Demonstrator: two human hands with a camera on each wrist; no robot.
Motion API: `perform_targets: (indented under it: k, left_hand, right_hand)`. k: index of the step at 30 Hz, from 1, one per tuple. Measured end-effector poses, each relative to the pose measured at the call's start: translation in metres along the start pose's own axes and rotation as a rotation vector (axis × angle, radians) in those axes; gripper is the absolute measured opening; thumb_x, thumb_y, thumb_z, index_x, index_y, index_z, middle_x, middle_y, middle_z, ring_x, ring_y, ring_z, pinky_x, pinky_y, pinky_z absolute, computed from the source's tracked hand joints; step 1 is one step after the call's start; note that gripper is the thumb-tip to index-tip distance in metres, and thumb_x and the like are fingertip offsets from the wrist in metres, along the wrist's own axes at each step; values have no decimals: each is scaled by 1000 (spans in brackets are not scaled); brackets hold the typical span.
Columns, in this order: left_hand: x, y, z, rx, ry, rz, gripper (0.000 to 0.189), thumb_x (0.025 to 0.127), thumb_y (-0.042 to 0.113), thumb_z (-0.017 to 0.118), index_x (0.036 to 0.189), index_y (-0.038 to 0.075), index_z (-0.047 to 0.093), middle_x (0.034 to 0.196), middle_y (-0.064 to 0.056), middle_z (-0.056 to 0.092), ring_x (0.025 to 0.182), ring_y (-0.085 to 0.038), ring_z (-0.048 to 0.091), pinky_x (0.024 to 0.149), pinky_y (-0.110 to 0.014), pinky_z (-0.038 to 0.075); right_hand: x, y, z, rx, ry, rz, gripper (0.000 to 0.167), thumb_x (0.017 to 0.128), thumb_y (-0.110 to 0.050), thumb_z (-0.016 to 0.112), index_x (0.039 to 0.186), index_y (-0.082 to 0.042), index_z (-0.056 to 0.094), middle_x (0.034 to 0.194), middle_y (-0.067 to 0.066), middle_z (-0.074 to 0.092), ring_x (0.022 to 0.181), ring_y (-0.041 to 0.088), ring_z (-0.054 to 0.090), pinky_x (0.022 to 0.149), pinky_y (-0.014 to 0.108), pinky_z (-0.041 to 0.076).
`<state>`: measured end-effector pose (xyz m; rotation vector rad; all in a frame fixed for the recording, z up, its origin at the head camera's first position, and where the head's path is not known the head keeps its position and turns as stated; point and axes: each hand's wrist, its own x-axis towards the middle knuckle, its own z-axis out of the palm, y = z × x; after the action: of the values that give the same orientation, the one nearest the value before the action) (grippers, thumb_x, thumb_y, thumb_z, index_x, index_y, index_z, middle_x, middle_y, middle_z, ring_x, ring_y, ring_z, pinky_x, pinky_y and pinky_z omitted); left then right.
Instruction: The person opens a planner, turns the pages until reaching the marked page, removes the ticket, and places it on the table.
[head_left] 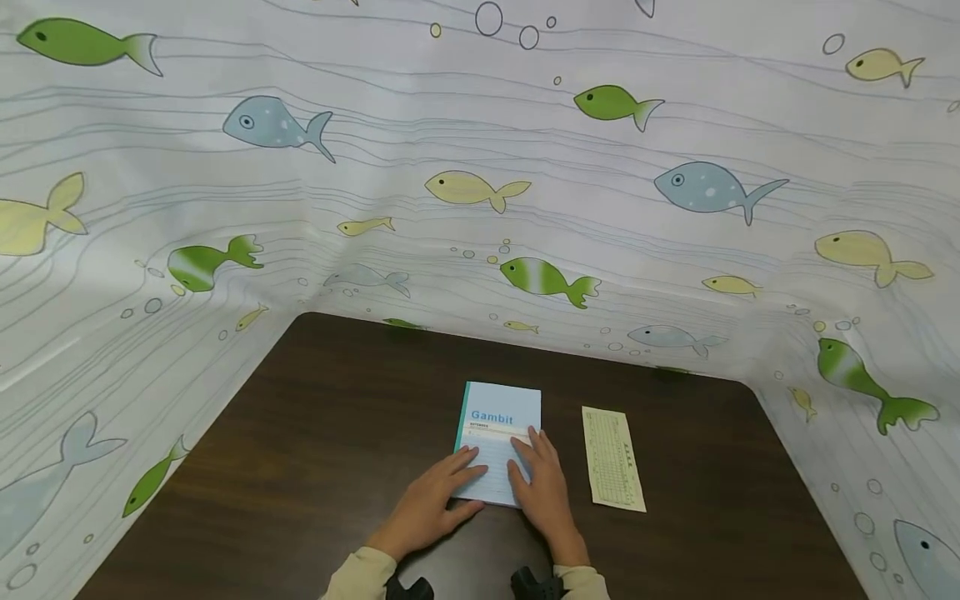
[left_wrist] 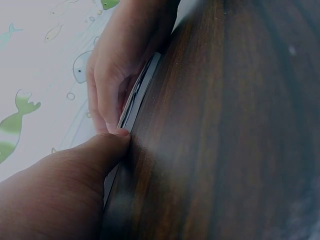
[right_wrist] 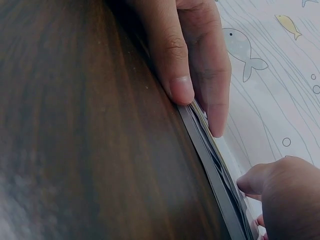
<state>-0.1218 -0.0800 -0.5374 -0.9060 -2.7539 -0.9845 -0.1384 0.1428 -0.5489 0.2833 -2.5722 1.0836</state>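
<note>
A light blue notebook with "Gambit" on its cover and a green spine lies on the dark table before me. My left hand rests at its near left corner, fingers spread over the cover and the thumb against the near edge. On the right part of the cover lies my right hand, its fingers extended. In the right wrist view, the layered page edge of the notebook shows between the left thumb and the right thumb. The left wrist view has the left thumb right at that edge.
A pale yellow printed slip of paper lies to the right of the notebook. The dark wooden table is bordered at the back and sides by a white sheet printed with fish. Black wrist devices sit at both cuffs.
</note>
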Motion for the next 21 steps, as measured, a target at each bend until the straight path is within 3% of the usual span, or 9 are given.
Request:
perform_targets:
  k: [5, 10, 16, 21]
  left_hand:
    - [-3, 0, -2, 6, 28, -6, 51, 100, 41, 69, 145, 17, 62, 159, -7, 48, 146, -29, 44, 109, -55, 47]
    - [1, 0, -5, 0, 15, -3, 52, 99, 39, 71, 145, 17, 62, 159, -7, 47, 147, -29, 44, 110, -55, 47]
    - [13, 2, -7, 21, -102, 8, 55, 105, 44, 59, 151, 14, 56, 162, -9, 42, 149, -30, 40, 114, -55, 42]
    - [24, 4, -15, 72, -149, 8, 57, 110, 43, 48, 154, 6, 50, 163, -14, 41, 150, -33, 39, 117, -55, 39]
  right_hand:
    - [3, -2, 1, -6, -23, -10, 35, 98, -13, 67, 130, 0, 71, 150, 28, 51, 143, 53, 39, 103, 72, 43]
    - [6, -1, 0, -1, -32, 5, 36, 99, -15, 67, 130, 1, 70, 151, 29, 49, 144, 53, 38, 105, 72, 42]
    - [4, -1, -9, -6, -71, 90, 45, 101, -24, 65, 138, 3, 64, 155, 31, 42, 148, 52, 31, 111, 71, 36]
    - [3, -7, -18, -126, -131, 106, 61, 103, -37, 62, 146, 5, 54, 156, 36, 37, 149, 55, 27, 115, 74, 26]
